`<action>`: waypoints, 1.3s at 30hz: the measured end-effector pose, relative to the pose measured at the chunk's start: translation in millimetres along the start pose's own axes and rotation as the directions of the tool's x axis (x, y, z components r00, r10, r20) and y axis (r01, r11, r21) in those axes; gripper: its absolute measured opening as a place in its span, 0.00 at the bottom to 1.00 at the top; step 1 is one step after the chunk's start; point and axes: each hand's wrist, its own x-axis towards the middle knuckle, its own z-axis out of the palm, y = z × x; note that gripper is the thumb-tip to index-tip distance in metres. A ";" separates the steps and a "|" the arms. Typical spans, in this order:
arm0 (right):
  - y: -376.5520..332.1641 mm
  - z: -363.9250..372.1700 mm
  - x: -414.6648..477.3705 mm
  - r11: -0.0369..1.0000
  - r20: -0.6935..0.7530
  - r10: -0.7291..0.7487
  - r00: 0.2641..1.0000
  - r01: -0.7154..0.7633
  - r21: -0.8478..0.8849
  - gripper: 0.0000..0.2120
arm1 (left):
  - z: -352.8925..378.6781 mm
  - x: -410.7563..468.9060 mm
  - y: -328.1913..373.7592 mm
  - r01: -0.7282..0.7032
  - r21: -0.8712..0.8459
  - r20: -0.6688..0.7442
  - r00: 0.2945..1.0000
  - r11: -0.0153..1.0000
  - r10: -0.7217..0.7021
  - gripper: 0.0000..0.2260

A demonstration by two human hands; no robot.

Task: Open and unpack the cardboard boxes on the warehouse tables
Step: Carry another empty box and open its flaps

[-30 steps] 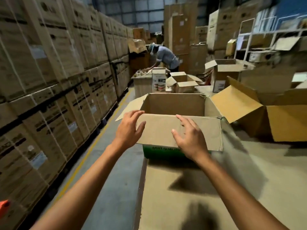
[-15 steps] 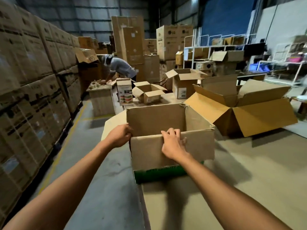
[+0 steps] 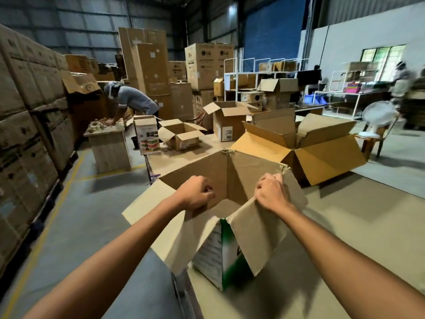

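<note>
An open cardboard box with green and white printed sides stands at the near corner of the table, turned so one corner faces me. Its inside looks empty as far as I can see. My left hand grips the left rim of the box with curled fingers. My right hand grips the right rim where a flap hangs down. Both forearms reach in from the bottom of the view.
A large open box lies just right behind it. Smaller open boxes and a printed carton stand farther back. Stacked cartons line the left aisle. A person bends over a small table.
The box has been turned and pulled closer, a corner now facing me. Both hands went from resting on the front flap to gripping the rims. My view swung right.
</note>
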 end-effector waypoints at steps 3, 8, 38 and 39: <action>13.2 -1.7 -11.1 0.982 -0.057 0.179 0.982 -0.174 0.080 0.13 | 5.4 9.6 -18.9 0.208 0.071 -0.242 0.952 0.975 -0.186 0.10; -8.5 16.7 -40.0 0.914 -0.027 0.376 0.926 -0.366 0.174 0.19 | 7.2 20.5 -64.4 0.494 -0.127 -0.311 0.803 0.860 -0.508 0.14; -69.0 60.9 -183.2 -0.187 0.514 0.522 0.681 -0.497 0.848 0.38 | 21.8 -110.9 -73.1 0.425 -0.865 0.113 0.685 0.269 -0.720 0.07; -67.5 56.1 -179.3 -0.121 0.503 0.516 0.693 -0.523 0.844 0.39 | 25.2 -116.9 -73.8 0.409 -0.869 0.090 0.683 0.278 -0.725 0.06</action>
